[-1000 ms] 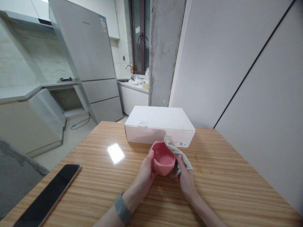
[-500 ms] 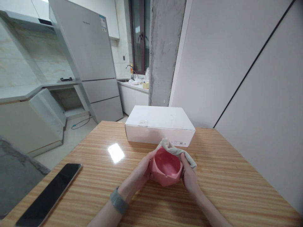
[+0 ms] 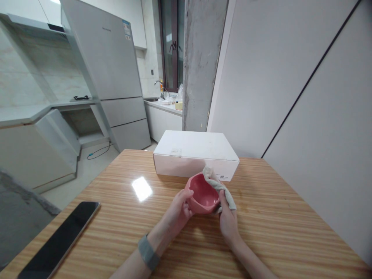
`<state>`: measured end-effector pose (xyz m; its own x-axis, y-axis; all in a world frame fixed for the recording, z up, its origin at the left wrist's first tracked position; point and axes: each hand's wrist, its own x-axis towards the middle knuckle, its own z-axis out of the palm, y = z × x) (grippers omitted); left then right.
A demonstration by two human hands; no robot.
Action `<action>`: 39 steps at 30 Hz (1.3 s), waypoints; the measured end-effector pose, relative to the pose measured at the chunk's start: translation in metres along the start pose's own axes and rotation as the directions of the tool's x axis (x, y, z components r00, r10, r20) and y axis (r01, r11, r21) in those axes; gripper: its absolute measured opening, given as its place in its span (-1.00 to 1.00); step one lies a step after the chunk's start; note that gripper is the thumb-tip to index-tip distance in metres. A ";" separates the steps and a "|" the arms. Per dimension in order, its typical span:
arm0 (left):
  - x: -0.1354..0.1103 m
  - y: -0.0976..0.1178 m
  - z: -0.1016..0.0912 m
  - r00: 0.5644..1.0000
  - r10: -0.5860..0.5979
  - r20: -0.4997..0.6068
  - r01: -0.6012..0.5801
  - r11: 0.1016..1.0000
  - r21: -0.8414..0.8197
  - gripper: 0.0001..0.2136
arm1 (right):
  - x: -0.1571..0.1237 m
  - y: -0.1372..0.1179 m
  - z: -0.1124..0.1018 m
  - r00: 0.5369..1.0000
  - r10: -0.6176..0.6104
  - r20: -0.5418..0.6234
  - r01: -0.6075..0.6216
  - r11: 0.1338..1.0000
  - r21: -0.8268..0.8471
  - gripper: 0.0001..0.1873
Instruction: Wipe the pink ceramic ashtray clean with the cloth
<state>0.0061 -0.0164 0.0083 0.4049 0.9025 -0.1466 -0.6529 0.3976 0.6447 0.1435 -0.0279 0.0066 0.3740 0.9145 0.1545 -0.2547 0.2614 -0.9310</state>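
Observation:
A small pink faceted bowl [image 3: 202,197] is held just above the wooden table [image 3: 276,224], tipped with its opening toward me. My left hand [image 3: 180,211] grips its left side, fingers curled round the wall. My right hand [image 3: 226,219] presses a beige cloth [image 3: 219,186] against the bowl's right rim and outer side. The cloth drapes over the rim and over my right fingers, hiding them in part.
A closed white cardboard box [image 3: 196,153] lies just behind the bowl. A dark phone [image 3: 59,240] rests face up near the table's left edge. A grey wall runs along the right. Beyond the table are a fridge [image 3: 110,73], a concrete pillar [image 3: 202,64] and kitchen counters.
The bowl has turned in my hands and risen slightly. The cloth has slid from the back rim toward the right side. My left fingers have shifted further round the bowl's wall.

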 end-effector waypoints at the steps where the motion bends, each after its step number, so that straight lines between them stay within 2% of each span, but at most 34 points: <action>1: 0.000 0.000 -0.001 0.999 -0.033 -0.014 0.033 0.999 0.037 -0.63 | 0.002 -0.001 -0.001 1.000 0.001 -0.012 -0.001 1.000 0.002 -0.57; 5: 0.001 0.005 -0.002 0.979 -0.192 -0.070 0.201 0.968 0.151 -0.56 | 0.008 -0.008 -0.004 0.995 0.072 -0.062 -0.070 0.997 0.029 -0.52; 8: 0.001 0.008 -0.004 0.963 -0.250 -0.104 0.267 0.938 0.219 -0.58 | 0.011 -0.009 -0.007 0.989 0.133 -0.059 -0.132 0.991 0.032 -0.51; 13: 0.005 0.004 -0.012 0.969 -0.183 -0.167 0.210 0.964 0.165 -0.65 | 0.015 -0.003 -0.008 0.981 0.190 -0.026 -0.188 0.979 0.073 -0.53; 16: 0.004 0.001 -0.009 0.977 -0.097 -0.190 0.121 0.986 0.118 -0.68 | 0.012 0.000 -0.006 0.989 0.144 0.018 -0.145 0.985 0.095 -0.57; 19: 0.000 0.001 0.001 0.992 -0.004 -0.127 0.012 0.998 0.058 -0.65 | 0.006 0.002 -0.004 0.997 0.059 0.040 -0.061 0.997 0.041 -0.57; 22: -0.005 0.000 0.007 0.998 0.048 -0.034 -0.048 0.999 0.012 -0.61 | 0.003 0.003 -0.003 0.998 0.040 0.040 -0.040 0.999 0.005 -0.58; 26: -0.005 -0.002 0.003 0.999 -0.040 0.020 0.039 0.998 0.056 -0.62 | 0.007 0.001 -0.005 0.999 0.029 0.014 -0.029 0.999 0.022 -0.55; 29: -0.002 -0.001 -0.007 0.986 -0.169 0.004 0.166 0.973 0.158 -0.56 | 0.012 -0.001 -0.009 0.991 0.125 -0.036 -0.124 0.991 0.048 -0.52; 33: 0.000 0.004 -0.016 0.967 -0.254 0.037 0.239 0.943 0.232 -0.52 | 0.018 0.001 -0.014 0.979 0.202 -0.020 -0.200 0.975 0.097 -0.56; 36: 0.000 0.007 -0.016 0.971 -0.238 0.020 0.229 0.949 0.216 -0.55 | 0.018 0.002 -0.013 0.980 0.196 0.024 -0.198 0.972 0.126 -0.59; 39: 0.001 0.005 -0.012 0.986 -0.157 -0.051 0.164 0.966 0.202 -0.57 | 0.015 0.000 -0.009 0.984 0.174 0.022 -0.176 0.978 0.116 -0.58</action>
<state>-0.0050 -0.0116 0.0025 0.4689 0.8362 -0.2844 -0.4345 0.4987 0.7500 0.1572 -0.0167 0.0056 0.3046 0.9525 -0.0030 -0.4184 0.1310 -0.8988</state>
